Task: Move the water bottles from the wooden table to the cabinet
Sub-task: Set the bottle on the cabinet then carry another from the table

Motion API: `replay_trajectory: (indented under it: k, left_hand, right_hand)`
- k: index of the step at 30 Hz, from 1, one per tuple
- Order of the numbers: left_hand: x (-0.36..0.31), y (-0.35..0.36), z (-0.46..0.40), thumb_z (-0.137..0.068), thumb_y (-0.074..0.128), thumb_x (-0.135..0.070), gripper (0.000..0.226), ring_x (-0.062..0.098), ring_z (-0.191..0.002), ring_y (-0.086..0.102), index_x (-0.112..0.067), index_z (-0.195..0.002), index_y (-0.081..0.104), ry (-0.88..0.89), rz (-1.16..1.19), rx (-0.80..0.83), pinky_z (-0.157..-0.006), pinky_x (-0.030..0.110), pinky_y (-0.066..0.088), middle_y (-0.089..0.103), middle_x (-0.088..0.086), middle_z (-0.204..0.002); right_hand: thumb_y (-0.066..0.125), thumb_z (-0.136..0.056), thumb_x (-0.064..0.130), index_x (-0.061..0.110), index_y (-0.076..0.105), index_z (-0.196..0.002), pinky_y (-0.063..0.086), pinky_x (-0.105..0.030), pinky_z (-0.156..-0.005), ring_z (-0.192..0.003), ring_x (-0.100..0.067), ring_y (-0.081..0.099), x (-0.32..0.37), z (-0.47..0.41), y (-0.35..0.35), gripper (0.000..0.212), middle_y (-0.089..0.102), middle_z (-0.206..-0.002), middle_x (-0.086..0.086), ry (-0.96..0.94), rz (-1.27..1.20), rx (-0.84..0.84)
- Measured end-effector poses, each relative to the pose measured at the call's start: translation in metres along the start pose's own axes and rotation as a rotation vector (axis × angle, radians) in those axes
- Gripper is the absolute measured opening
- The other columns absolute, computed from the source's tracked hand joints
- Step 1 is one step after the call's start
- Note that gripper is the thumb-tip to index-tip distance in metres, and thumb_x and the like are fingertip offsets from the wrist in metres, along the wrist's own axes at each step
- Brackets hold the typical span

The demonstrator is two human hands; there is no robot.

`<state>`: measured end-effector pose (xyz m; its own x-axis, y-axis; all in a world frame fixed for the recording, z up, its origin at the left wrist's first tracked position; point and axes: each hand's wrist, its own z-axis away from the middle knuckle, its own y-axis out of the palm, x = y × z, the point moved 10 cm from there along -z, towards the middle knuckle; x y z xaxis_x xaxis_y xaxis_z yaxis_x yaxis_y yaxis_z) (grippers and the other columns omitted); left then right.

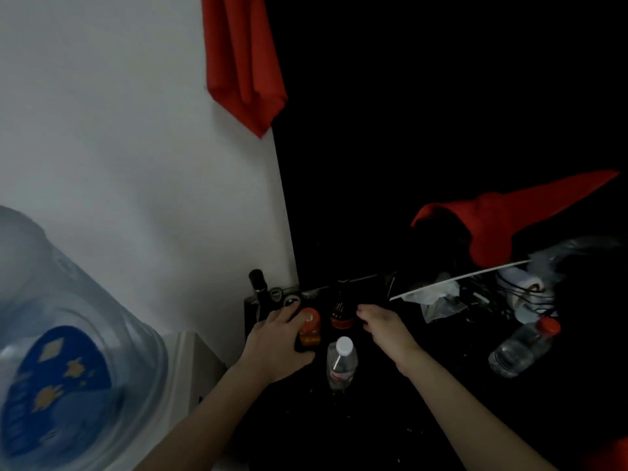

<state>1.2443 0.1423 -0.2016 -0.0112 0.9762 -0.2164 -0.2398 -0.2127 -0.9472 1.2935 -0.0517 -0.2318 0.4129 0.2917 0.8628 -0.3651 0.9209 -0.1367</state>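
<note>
Left hand (pixel 277 341): reaches forward from the lower left, palm down, forearm stretched out; fingers and thumb wrapped around the orange-capped bottle (pixel 309 326).
Right hand (pixel 382 326): reaches forward from the lower right, forearm long and straight, fingers loosely curled and apart, holding nothing; fingertips just beside the brown glass bottle (pixel 341 309).
Orange-capped bottle: upright on the dark surface (pixel 390 419), orange contents, clasped by the left hand.
Brown glass bottle: upright, just right of the orange-capped one, between the 2 hands.
White-capped water bottle (pixel 341 363): clear, upright, red label, nearer the camera, between the 2 forearms, touched by neither.
Red-capped water bottle (pixel 523 348): clear, tilted, well to the right, near a heap of plastic bags (pixel 438 299) and cords.
Dark bottle (pixel 258 287): upright by the white wall (pixel 136 147), behind the left hand.
Water-cooler jug (pixel 61 351): large, blue label, far left.
Red cloth (pixel 243 59): hangs at the wall's edge.
</note>
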Motion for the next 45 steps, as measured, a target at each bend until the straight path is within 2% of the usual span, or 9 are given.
replay_trajectory:
  k: [7, 12, 19, 22, 26, 30, 34, 38, 45]
  left_hand:
    - [-0.007, -0.063, 0.059, -0.077, 0.052, -0.070, 0.084, 0.022, -0.152, 0.027, -0.036, -0.152, 0.034, -0.047, -0.037, -0.167, -0.116, 0.044, 0.031, 0.024, -0.005, -0.167]
    - [0.013, -0.079, 0.144, -0.081, 0.060, -0.058, 0.079, 0.021, -0.151, 0.026, -0.035, -0.152, 0.033, -0.104, -0.044, -0.275, -0.117, 0.041, 0.029, 0.023, -0.004, -0.167]
    - [0.075, -0.090, 0.315, -0.082, 0.064, -0.057, 0.077, 0.021, -0.150, 0.026, -0.032, -0.151, 0.037, -0.312, -0.080, -0.423, -0.117, 0.039, 0.026, 0.023, -0.003, -0.167]
    - [0.107, -0.089, 0.395, -0.084, 0.062, -0.059, 0.075, 0.023, -0.151, 0.025, -0.032, -0.150, 0.038, -0.431, -0.070, -0.452, -0.118, 0.042, 0.025, 0.021, -0.001, -0.168]
    - [0.152, -0.087, 0.503, -0.086, 0.061, -0.058, 0.072, 0.022, -0.154, 0.021, -0.032, -0.150, 0.039, -0.625, -0.036, -0.496, -0.122, 0.044, 0.024, 0.019, -0.002, -0.169]
    - [0.184, -0.084, 0.617, -0.086, 0.060, -0.055, 0.070, 0.023, -0.154, 0.021, -0.032, -0.149, 0.041, -0.852, -0.019, -0.547, -0.122, 0.044, 0.022, 0.019, -0.003, -0.169]
    - [0.201, -0.066, 0.733, -0.088, 0.059, -0.054, 0.069, 0.022, -0.155, 0.017, -0.036, -0.151, 0.036, -1.126, 0.015, -0.603, -0.123, 0.041, 0.019, 0.015, -0.001, -0.170]
    - [0.194, -0.040, 0.830, -0.090, 0.058, -0.056, 0.069, 0.023, -0.157, 0.015, -0.036, -0.153, 0.034, -1.397, 0.040, -0.629, -0.123, 0.041, 0.018, 0.010, -0.001, -0.172]
    - [0.117, 0.015, 0.973, -0.092, 0.058, -0.059, 0.072, 0.024, -0.156, 0.016, -0.036, -0.154, 0.029, -1.865, 0.074, -0.634, -0.123, 0.045, 0.019, 0.008, -0.001, -0.172]
  right_hand:
    - [0.061, -0.091, 0.032, 0.027, 0.035, -0.150, 0.036, -0.004, -0.077, -0.109, -0.003, 0.051, 0.054, 0.067, 0.021, 0.065, 0.050, -0.145, 0.000, -0.268, 0.381, -0.029]
    - [0.060, -0.092, 0.032, 0.023, 0.030, -0.153, 0.031, -0.021, -0.106, -0.137, -0.019, 0.040, 0.077, 0.132, 0.080, 0.069, 0.039, -0.153, -0.004, -0.460, 0.717, -0.027]
    - [0.063, -0.093, 0.029, 0.019, 0.032, -0.152, 0.031, -0.019, -0.107, -0.136, -0.016, 0.041, 0.091, 0.237, 0.212, 0.068, 0.039, -0.152, -0.002, -0.656, 0.825, 0.125]
    - [0.066, -0.090, 0.023, 0.014, 0.038, -0.149, 0.031, -0.016, -0.106, -0.129, -0.011, 0.045, 0.092, 0.290, 0.283, 0.066, 0.044, -0.148, -0.006, -0.777, 0.860, 0.256]
    - [0.063, -0.093, 0.025, 0.013, 0.031, -0.152, 0.023, -0.024, -0.114, -0.141, -0.018, 0.033, 0.087, 0.355, 0.384, 0.068, 0.036, -0.155, -0.005, -0.906, 0.945, 0.460]
    - [0.056, -0.092, 0.027, 0.022, 0.039, -0.146, 0.031, -0.022, -0.104, -0.130, -0.016, 0.045, 0.090, 0.433, 0.477, 0.056, 0.046, -0.145, -0.001, -1.090, 0.944, 0.646]
    - [0.057, -0.089, 0.027, 0.022, 0.042, -0.145, 0.037, -0.025, -0.107, -0.126, -0.015, 0.048, 0.085, 0.507, 0.555, 0.058, 0.049, -0.143, 0.000, -1.293, 0.992, 0.864]
    - [0.057, -0.090, 0.027, 0.023, 0.039, -0.148, 0.028, -0.018, -0.106, -0.134, -0.012, 0.042, 0.060, 0.576, 0.621, 0.060, 0.042, -0.150, 0.003, -1.425, 1.000, 1.093]
    - [0.060, -0.088, 0.028, 0.025, 0.038, -0.147, 0.037, -0.029, -0.109, -0.131, -0.015, 0.045, -0.040, 0.721, 0.680, 0.064, 0.040, -0.151, 0.003, -1.591, 0.987, 1.511]
